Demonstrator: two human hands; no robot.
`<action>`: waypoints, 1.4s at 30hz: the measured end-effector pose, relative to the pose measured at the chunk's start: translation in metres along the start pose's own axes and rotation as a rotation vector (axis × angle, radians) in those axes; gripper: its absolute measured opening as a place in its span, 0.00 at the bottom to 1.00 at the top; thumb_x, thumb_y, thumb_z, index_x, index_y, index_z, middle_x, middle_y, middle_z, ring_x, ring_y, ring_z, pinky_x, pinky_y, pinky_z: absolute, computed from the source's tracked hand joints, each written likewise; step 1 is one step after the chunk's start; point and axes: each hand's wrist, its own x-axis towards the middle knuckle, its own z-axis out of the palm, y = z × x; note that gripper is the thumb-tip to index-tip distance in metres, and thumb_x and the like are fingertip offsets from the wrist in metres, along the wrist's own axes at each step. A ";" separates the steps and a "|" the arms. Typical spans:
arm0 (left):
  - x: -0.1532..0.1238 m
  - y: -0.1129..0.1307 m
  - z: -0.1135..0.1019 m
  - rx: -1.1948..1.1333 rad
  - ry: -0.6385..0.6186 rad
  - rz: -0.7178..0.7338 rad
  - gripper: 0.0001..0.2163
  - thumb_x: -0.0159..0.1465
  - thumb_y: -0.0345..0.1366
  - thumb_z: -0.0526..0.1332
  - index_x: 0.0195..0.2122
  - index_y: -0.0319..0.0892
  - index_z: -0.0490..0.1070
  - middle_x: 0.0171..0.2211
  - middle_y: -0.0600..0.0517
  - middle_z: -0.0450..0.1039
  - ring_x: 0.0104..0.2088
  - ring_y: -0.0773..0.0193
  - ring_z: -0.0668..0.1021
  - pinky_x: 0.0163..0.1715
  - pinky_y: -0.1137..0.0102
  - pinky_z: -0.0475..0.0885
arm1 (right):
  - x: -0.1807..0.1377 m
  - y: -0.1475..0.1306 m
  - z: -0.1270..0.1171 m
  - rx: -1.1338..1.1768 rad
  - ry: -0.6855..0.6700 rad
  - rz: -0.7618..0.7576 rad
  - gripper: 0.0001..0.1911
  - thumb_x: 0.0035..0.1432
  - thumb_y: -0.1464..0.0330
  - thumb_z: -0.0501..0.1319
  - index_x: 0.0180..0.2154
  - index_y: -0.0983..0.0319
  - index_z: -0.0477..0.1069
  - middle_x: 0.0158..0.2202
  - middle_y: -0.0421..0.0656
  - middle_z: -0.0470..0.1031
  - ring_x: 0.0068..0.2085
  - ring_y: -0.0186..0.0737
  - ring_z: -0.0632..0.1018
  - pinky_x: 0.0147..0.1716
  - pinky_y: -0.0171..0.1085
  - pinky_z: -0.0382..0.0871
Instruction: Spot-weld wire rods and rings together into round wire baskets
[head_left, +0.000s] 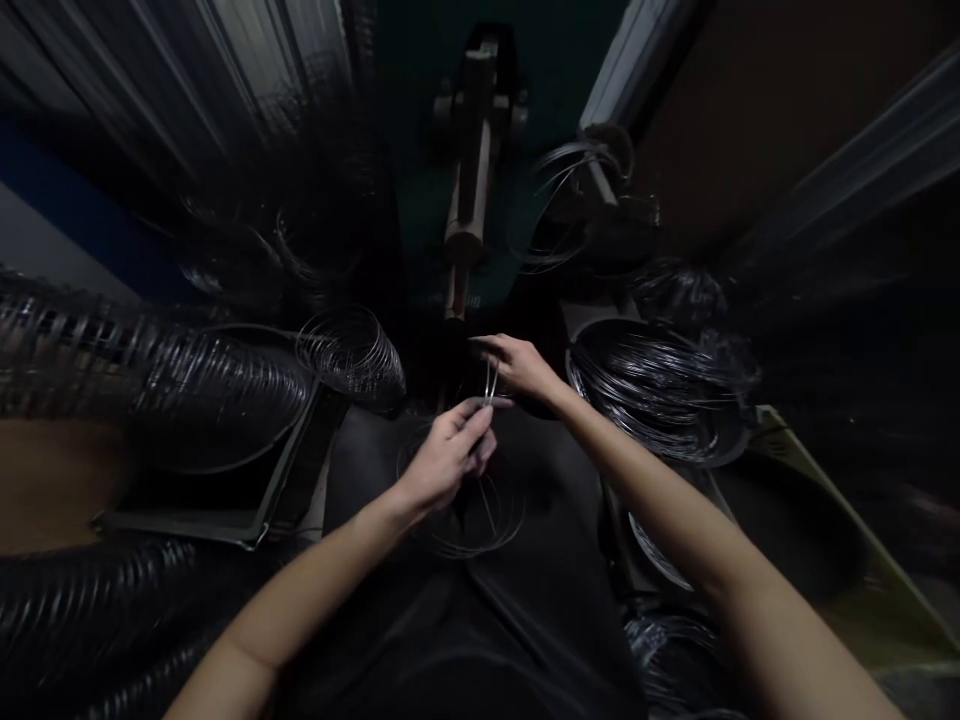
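In the middle of the head view, my left hand (454, 450) is closed in a pinch on thin metal wire (490, 383). Two bright strands of it rise from these fingertips toward my right hand (523, 366), whose fingers are closed around their upper part. Below my left hand hangs a loose wire ring (480, 551), over the dark cloth on my lap (525, 610). Both hands are just beneath the lower tip of a metal machine rod (456, 290). The dark background hides where the strands end.
A green machine body (420, 200) carries the rod ahead. To the left lie a wire coil (351, 355) and a long row of wire rings (217, 385). A bundle of wire rings (652, 390) fills the right, beside a yellowish bin edge (832, 500).
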 end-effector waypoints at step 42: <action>0.097 -0.018 -0.067 0.351 0.099 -0.092 0.16 0.58 0.46 0.63 0.32 0.34 0.71 0.27 0.51 0.71 0.25 0.71 0.72 0.26 0.74 0.65 | -0.084 -0.013 0.047 1.226 -0.580 0.695 0.21 0.45 0.56 0.68 0.36 0.63 0.69 0.16 0.32 0.62 0.14 0.22 0.56 0.13 0.27 0.48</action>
